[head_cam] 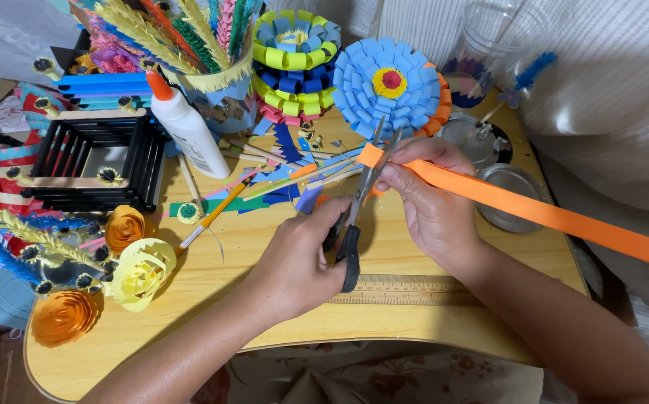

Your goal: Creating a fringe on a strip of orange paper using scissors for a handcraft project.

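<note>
The left hand (298,262) had its grip closed around the black handles of the scissors (360,202), blades parted and pointing toward 12 o'clock to bite the orange paper strip (534,211). The right hand (429,198) pinched that strip near its end, holding it taut above the table (414,314); the rest trailed toward 4 o'clock. A glue bottle (187,127) stood at 10 o'clock.

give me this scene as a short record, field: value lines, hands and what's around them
left hand: left hand grips black-handled scissors, blades open at the strip's end
right hand: right hand pinches a long orange paper strip
surface: small wooden table with a ruler at its near edge
left side: paper roses, black slatted box, glue bottle
back: blue paper flower, stacked paper rings
</note>
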